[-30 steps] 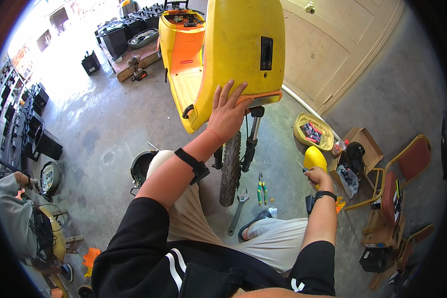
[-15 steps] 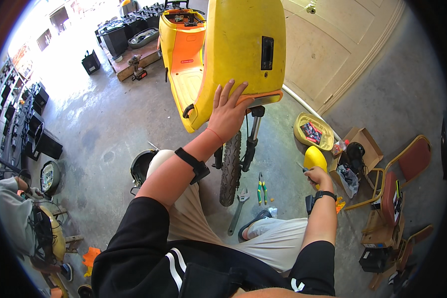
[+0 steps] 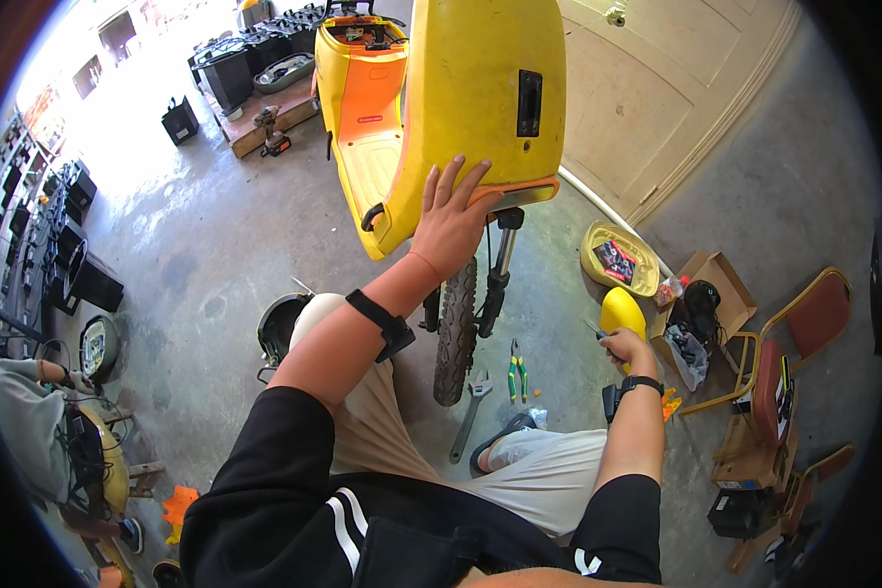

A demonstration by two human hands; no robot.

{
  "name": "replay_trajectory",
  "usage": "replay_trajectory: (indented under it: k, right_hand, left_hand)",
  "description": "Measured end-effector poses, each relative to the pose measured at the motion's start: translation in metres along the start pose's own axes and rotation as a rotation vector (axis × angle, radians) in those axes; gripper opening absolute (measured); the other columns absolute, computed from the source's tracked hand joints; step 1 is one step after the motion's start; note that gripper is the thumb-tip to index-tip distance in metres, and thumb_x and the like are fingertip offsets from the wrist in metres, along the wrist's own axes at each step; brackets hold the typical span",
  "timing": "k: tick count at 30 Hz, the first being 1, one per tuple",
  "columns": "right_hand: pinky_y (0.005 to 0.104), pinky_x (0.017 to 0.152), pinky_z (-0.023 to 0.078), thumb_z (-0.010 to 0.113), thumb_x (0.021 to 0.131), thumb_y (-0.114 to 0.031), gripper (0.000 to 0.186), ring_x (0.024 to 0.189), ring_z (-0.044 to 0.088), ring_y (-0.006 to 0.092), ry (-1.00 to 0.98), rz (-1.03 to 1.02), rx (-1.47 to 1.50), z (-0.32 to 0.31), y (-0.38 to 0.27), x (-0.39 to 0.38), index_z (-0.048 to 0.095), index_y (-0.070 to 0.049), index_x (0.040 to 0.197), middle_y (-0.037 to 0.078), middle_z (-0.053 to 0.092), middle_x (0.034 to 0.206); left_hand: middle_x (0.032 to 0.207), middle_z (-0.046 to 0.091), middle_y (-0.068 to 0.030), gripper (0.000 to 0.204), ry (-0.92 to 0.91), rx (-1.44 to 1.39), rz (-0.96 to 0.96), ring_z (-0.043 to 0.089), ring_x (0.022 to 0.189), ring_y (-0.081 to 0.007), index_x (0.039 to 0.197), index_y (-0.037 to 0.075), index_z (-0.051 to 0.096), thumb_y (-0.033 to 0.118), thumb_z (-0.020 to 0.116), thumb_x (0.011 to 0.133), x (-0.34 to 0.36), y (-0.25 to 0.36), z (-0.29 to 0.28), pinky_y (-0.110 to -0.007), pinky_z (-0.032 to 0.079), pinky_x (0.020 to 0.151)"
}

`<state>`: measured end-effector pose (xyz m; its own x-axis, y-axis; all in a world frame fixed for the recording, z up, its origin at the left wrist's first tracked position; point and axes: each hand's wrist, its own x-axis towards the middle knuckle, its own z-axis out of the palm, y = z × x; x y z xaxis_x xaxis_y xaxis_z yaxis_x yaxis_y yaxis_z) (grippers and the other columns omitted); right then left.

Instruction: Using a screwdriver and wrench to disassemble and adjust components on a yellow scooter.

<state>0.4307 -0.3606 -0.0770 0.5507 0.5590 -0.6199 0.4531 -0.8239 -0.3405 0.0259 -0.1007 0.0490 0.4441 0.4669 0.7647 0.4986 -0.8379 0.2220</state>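
Note:
In front of me stands a yellow scooter [image 3: 480, 108] with an orange footboard [image 3: 374, 157]. My left hand [image 3: 448, 223] lies with spread fingers on the lower edge of its front panel, beside an orange-framed light strip [image 3: 526, 198]. Below that, the front wheel [image 3: 455, 338] and fork [image 3: 502, 260] are bare. At the right my right hand [image 3: 624, 346] is closed round a thin dark tool [image 3: 601, 332], apparently a screwdriver; the fingers hide most of it. Just behind this hand is a smooth yellow curved part [image 3: 622, 312]; whether the hand touches it I cannot tell.
Pliers [image 3: 517, 372] and an adjustable wrench [image 3: 471, 416] lie on the floor near my feet. At the right are a yellow basin [image 3: 620, 257], an open carton [image 3: 720, 284] and chairs [image 3: 818, 304]. A co-worker [image 3: 29, 421] sits at the left. A cordless drill [image 3: 270, 132] stands farther back.
My hands have kept their places on the panel and round the tool. At the left, the co-worker's arm has shifted slightly.

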Motion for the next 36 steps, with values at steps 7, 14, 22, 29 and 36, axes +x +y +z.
replay_trajectory:
  k: [7, 14, 22, 29, 36]
  right_hand:
    - [0.0358, 0.055, 0.054, 0.071, 0.086, -0.026, 0.034, 0.061, 0.066, 0.0206, -0.046, -0.048, -0.213, 0.005, -0.030, -0.012, 0.070, 0.006, 0.096, 0.012, 0.071, 0.084]
    - [0.0339, 0.067, 0.055, 0.070, 0.085, -0.021, 0.041, 0.072, 0.066, 0.0184, -0.080, -0.568, -0.018, 0.044, -0.141, -0.088, 0.068, 0.000, 0.119, 0.009, 0.068, 0.083]
    - [0.0428, 0.068, 0.057, 0.072, 0.092, -0.025, 0.038, 0.078, 0.071, 0.0337, 0.165, -0.999, -0.455, 0.159, -0.230, -0.176, 0.065, -0.014, 0.128, 0.015, 0.070, 0.093]
    - [0.0436, 0.057, 0.056, 0.070, 0.090, -0.023, 0.043, 0.067, 0.069, 0.0313, 0.330, -1.073, -0.856, 0.195, -0.228, -0.183, 0.066, -0.023, 0.133, 0.012, 0.064, 0.083]
    - [0.0469, 0.067, 0.058, 0.066, 0.086, -0.017, 0.052, 0.078, 0.071, 0.0323, 0.273, -0.920, -0.968, 0.185, -0.221, -0.191, 0.064, -0.022, 0.138, 0.013, 0.067, 0.094]
  left_hand:
    - [0.159, 0.044, -0.0032, 0.037, -0.006, -0.024, 0.000, 0.025, 0.154, -0.0359, 0.124, 0.024, 0.072, 0.015, 0.071, 0.088, -0.001, -0.003, 0.002, -0.056, 0.015, 0.127]
    - [0.152, 0.052, -0.0019, 0.034, 0.084, -0.048, -0.002, 0.032, 0.151, -0.0318, 0.114, 0.022, 0.074, 0.011, 0.066, 0.082, -0.001, 0.001, 0.010, -0.059, 0.012, 0.127]
    - [0.145, 0.057, -0.0010, 0.030, 0.074, -0.079, 0.006, 0.035, 0.150, -0.0276, 0.111, 0.022, 0.074, 0.015, 0.067, 0.083, -0.002, -0.002, 0.009, -0.059, 0.010, 0.127]
    - [0.146, 0.056, -0.0017, 0.026, 0.059, -0.131, 0.050, 0.035, 0.150, -0.0262, 0.113, 0.020, 0.073, 0.018, 0.063, 0.089, -0.009, -0.012, 0.004, -0.055, 0.013, 0.128]
    - [0.148, 0.054, -0.0004, 0.027, 0.041, -0.102, 0.052, 0.034, 0.150, -0.0249, 0.117, 0.020, 0.072, 0.020, 0.062, 0.092, -0.008, -0.014, 0.002, -0.056, 0.014, 0.128]
